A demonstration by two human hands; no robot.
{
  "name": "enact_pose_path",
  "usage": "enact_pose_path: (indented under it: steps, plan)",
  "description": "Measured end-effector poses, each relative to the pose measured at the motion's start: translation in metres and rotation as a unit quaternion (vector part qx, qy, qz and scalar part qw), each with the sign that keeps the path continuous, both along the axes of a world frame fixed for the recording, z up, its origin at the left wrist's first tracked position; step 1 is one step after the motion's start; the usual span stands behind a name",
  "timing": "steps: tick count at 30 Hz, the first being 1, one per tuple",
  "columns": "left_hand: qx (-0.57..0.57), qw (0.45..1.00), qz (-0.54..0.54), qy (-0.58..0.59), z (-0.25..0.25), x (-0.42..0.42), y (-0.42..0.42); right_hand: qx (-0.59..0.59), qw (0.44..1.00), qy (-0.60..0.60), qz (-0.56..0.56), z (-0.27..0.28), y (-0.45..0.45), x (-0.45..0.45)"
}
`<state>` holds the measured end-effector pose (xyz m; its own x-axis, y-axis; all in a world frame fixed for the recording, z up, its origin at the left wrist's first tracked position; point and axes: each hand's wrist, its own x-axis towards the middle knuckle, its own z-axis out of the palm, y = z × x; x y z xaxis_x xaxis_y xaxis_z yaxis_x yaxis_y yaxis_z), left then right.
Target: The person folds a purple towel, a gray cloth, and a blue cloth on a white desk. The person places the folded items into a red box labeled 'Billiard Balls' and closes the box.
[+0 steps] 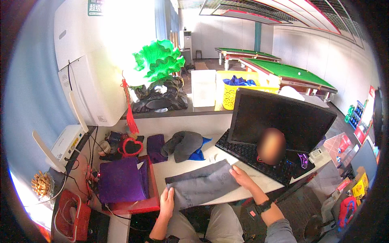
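A folded grey cloth (203, 185) is stretched between my two hands at the front edge of the white desk. My left hand (167, 199) pinches its lower left corner, and my right hand (241, 176) grips its right end. Beyond it on the desk lie a crumpled grey cloth (184, 145), a blue cloth (202, 150) partly beneath that, and a small folded purple cloth (155, 148). To the left, folded purple cloths (123, 180) rest on a red box (154, 191).
A black monitor (282, 121) and keyboard (237, 152) stand at the desk's right. Behind, a ledge holds a green leaf-shaped ornament (161, 60), a white container (203, 88) and a yellow basket (229, 97) with blue cloth. A white router (68, 142) is at left.
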<state>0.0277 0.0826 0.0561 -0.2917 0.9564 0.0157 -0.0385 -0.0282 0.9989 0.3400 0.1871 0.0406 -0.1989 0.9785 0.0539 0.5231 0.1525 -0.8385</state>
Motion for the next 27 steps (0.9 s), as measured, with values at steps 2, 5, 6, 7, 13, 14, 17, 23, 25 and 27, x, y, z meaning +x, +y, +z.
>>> enact_pose_path:
  steps: [2,5,6,7,13,14,17,23,25,27]
  plan:
    - [-0.012,1.000,-0.019,0.013,-0.002,0.001,-0.009,-0.019,1.000,-0.002,0.022,-0.001,-0.012,0.013]
    - [-0.016,0.995,-0.055,0.078,-0.009,-0.002,-0.016,-0.031,0.999,0.028,0.020,0.012,-0.035,0.016]
    - [0.006,0.993,-0.074,0.097,-0.009,-0.003,-0.014,-0.033,0.999,0.010,0.018,0.019,-0.039,0.018]
    - [0.028,0.989,-0.089,0.117,0.007,0.000,-0.013,-0.035,0.999,-0.007,0.020,0.024,-0.039,0.019]
    - [0.069,0.993,-0.068,0.071,0.034,0.004,0.000,0.034,0.996,0.082,-0.013,0.032,-0.016,0.008]
    - [0.055,0.997,-0.052,0.034,0.031,0.005,0.005,0.020,0.991,0.130,-0.011,0.033,-0.011,0.006]
    - [0.036,0.994,-0.003,0.104,0.007,0.004,0.028,0.086,0.987,0.104,-0.086,-0.030,0.025,0.014]
    - [-0.009,0.955,0.069,0.288,-0.010,-0.004,0.035,0.092,0.986,-0.052,-0.132,0.000,0.007,0.000]
    - [0.015,0.958,0.087,0.274,-0.011,-0.001,0.033,0.111,0.983,-0.048,-0.138,-0.002,0.003,0.001]
    - [0.017,0.957,0.092,0.274,-0.011,0.000,0.033,0.115,0.983,-0.035,-0.142,-0.002,0.001,0.001]
